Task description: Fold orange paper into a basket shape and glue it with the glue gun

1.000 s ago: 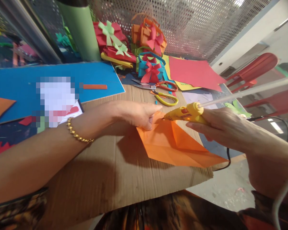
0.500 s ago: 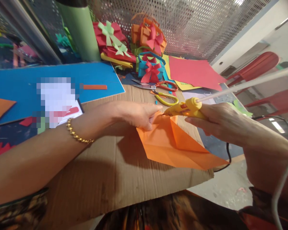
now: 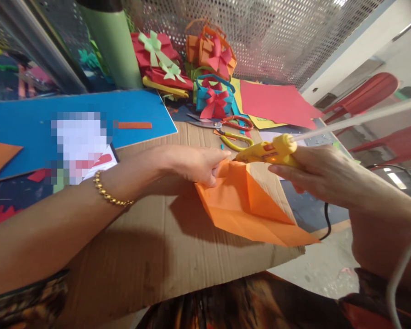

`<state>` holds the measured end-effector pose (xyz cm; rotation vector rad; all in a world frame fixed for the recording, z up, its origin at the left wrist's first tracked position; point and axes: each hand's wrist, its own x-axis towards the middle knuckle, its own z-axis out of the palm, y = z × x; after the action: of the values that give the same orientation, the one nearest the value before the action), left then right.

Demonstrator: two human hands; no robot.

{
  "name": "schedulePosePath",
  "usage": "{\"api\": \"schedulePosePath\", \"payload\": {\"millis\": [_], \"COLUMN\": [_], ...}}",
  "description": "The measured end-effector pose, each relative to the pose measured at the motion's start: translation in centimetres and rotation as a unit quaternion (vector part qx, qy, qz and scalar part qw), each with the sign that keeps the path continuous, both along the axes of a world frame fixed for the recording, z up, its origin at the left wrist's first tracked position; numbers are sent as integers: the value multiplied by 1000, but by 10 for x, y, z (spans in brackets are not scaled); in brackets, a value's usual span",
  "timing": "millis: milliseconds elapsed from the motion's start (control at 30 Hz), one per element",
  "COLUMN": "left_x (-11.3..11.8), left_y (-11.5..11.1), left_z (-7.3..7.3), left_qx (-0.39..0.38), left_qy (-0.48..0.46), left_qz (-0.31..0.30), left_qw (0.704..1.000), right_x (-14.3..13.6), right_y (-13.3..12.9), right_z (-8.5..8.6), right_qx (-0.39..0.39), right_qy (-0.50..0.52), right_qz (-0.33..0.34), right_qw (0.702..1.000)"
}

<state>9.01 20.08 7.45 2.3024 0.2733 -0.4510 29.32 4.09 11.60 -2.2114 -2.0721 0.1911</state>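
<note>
A folded sheet of orange paper (image 3: pixel 239 196) lies over the cardboard (image 3: pixel 147 256), and my left hand (image 3: pixel 200 165) pinches its far left corner. My right hand (image 3: pixel 315 176) is wrapped round a yellow glue gun (image 3: pixel 274 150) with a long pale glue stick coming out of its back. The gun's nozzle is at the paper's far edge, just right of my left fingertips. Whether the tip touches the paper cannot be made out.
Orange scissors (image 3: pixel 238 122) and yellow scissors (image 3: pixel 235 141) lie beyond the paper. Farther back are a blue paper bag (image 3: pixel 200 98), a green bottle (image 3: pixel 114 50) and red sheets (image 3: pixel 277 100). A phone (image 3: pixel 111 157) rests on blue board (image 3: pixel 140 107) at left.
The glue gun has shifted slightly right in my right hand. The near right end of the orange paper has moved a little left and down. My left hand has hardly moved.
</note>
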Motion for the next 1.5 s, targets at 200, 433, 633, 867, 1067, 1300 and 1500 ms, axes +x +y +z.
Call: {"api": "schedulePosePath", "payload": {"millis": [200, 433, 633, 867, 1067, 1300, 1500], "left_x": [1, -3, -14, -20, -23, -20, -20], "left_y": [-1, -8, -14, -24, -22, -26, -24], "left_z": [0, 3, -12, -18, -15, -10, -11], "left_qx": [26, 61, 33, 25, -25, 22, 27], "left_qy": [29, 23, -31, -31, -53, 4, 12], "left_qz": [18, 29, 91, 172, 150, 158, 149], "left_qw": [999, 997, 995, 984, 987, 987, 988], "right_x": [18, 66, 83, 71, 31, -5, -9], "right_y": [-27, -47, -50, -32, -25, 15, 27], "right_z": [-8, -65, -75, -61, -35, -31, -48], "right_qx": [87, 167, 127, 11, 165, -25, -44], "right_qy": [-55, -251, -280, -284, 29, 202, 233], "right_qz": [-75, -51, 17, 3, 22, 33, 71], "right_qw": [992, 952, 952, 959, 986, 979, 969]}}
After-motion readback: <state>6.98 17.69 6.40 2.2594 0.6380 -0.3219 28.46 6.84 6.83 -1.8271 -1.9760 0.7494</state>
